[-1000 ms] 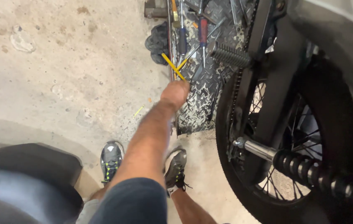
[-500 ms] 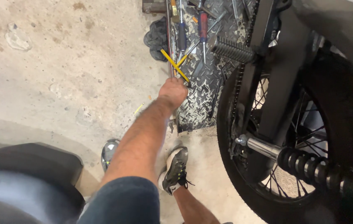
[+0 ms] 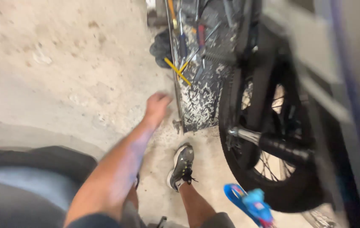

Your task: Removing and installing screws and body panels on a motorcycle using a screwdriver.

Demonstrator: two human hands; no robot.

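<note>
- At frame centre, left hand [image 3: 156, 105] curls into a loose, empty fist beside the spattered metal tread plate [image 3: 201, 99].
- Right hand: out of view.
- Upper centre: yellow-handled pliers [image 3: 179, 71] lie on the plate.

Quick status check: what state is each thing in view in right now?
Left hand: fingers curled, over the floor beside the plate, nothing visibly held.
Tools: lying loose on the plate.
Plate: flat on the floor, paint worn.
Wheel: standing upright, blurred.
Shoe: laced, planted on the floor.
Blue thing: too blurred to tell.
</note>
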